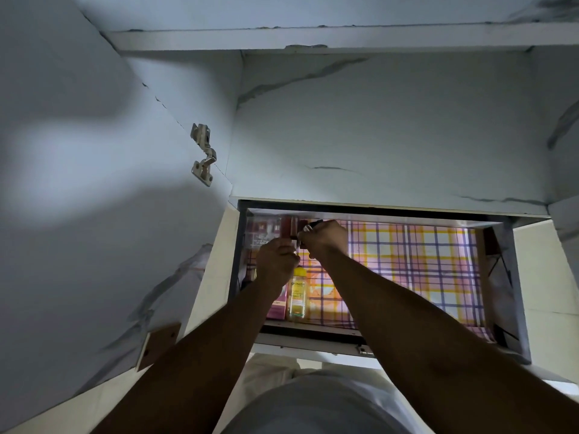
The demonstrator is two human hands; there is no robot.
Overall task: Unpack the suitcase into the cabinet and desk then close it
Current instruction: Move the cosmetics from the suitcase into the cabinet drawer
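Observation:
An open drawer [513, 277] in the white marble-pattern cabinet is lined with pink, yellow and purple checked paper [413, 264]. Both my hands reach into its far left corner. My left hand [277, 261] is closed over a small item I cannot make out. My right hand [324, 238] grips a small dark red item [289, 228] near the back wall. A yellow-capped clear bottle [297, 294] lies just below my left hand, beside a pink box [277, 308]. More reddish packages [263, 230] stand at the back left. The suitcase is out of view.
The cabinet door [78, 183] stands open at the left, with a metal hinge [203, 153] on its edge. An empty shelf compartment [391, 120] lies above the drawer. The right part of the drawer liner is bare.

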